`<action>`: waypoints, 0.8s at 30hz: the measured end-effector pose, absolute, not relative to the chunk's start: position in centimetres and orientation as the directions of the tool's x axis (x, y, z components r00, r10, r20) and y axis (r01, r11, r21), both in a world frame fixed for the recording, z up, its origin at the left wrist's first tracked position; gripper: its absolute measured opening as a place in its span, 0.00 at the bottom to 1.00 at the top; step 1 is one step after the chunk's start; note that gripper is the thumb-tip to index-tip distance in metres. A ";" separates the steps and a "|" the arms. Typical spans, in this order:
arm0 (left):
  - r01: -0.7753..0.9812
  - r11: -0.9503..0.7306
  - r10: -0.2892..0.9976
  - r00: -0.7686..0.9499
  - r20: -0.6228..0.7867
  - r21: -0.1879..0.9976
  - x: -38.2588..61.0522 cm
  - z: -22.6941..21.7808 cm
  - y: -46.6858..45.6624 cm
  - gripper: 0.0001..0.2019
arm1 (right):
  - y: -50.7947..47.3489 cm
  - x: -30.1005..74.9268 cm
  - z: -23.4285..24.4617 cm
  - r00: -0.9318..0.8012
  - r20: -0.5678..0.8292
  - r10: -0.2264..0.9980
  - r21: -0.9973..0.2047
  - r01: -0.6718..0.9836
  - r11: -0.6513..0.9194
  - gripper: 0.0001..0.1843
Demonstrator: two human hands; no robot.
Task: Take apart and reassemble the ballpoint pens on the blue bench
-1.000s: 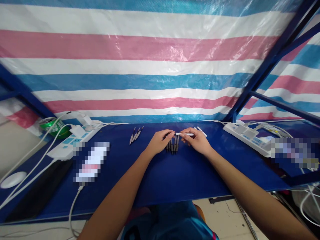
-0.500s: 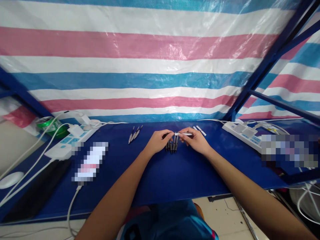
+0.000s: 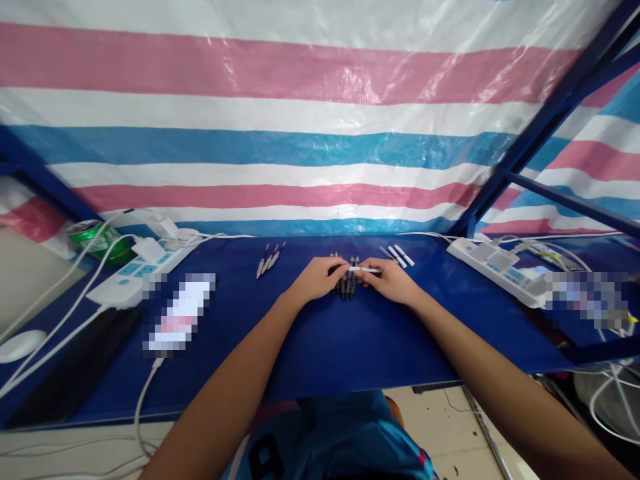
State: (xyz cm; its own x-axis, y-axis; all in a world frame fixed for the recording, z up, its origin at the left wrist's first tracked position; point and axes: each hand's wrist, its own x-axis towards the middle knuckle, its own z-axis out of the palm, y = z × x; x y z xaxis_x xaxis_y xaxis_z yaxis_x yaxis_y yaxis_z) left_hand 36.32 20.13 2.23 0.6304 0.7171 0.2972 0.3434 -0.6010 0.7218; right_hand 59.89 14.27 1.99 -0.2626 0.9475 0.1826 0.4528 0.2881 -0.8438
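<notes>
A slim white pen [image 3: 367, 269] is held level between my two hands, above the desk. My left hand [image 3: 320, 278] pinches its left end with thumb and fingertips. From the other side, my right hand [image 3: 393, 281] has its fingers closed around the right part. Beneath them, several dark grey pens [image 3: 347, 289] lie side by side, partly hidden by the hands. To the left rests a small group of grey pen parts with thin dark tips [image 3: 270, 260]. Just beyond my right hand are white pens or caps [image 3: 400, 256], lying at a slant.
Power strips stand on the left [image 3: 131, 270] and right [image 3: 500, 273], trailing white cables. A phone [image 3: 181, 313] lies at left on the blue desk [image 3: 350, 353], with a green can [image 3: 103, 241] behind. Blue metal posts [image 3: 543, 120] frame a striped tarp [image 3: 300, 147].
The view has tilted slightly, shifting the desk upward in the picture. Both hands keep the white pen between them; more of the white items behind my right hand now shows.
</notes>
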 end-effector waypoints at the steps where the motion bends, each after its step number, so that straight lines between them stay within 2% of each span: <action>1: 0.340 -0.604 0.714 0.633 0.300 0.720 36.3 2.2 20.2 0.16 | 14.3 59.9 2.0 -0.261 0.182 0.948 -0.852 0.440 0.284 0.20; 13: 0.299 -0.659 0.682 0.625 0.380 0.690 36.1 2.4 20.4 0.12 | 14.5 60.0 2.2 -0.274 0.078 0.959 -0.913 0.367 0.179 0.28; 20: 0.327 -0.667 0.695 0.596 0.402 0.670 36.5 2.7 20.0 0.11 | 14.7 59.6 1.8 -0.225 0.138 0.965 -0.933 0.296 0.202 0.24; 24: 0.339 -0.653 0.715 0.571 0.404 0.677 36.5 2.7 20.1 0.10 | 14.9 59.8 1.4 -0.214 0.209 0.954 -0.910 0.315 0.270 0.21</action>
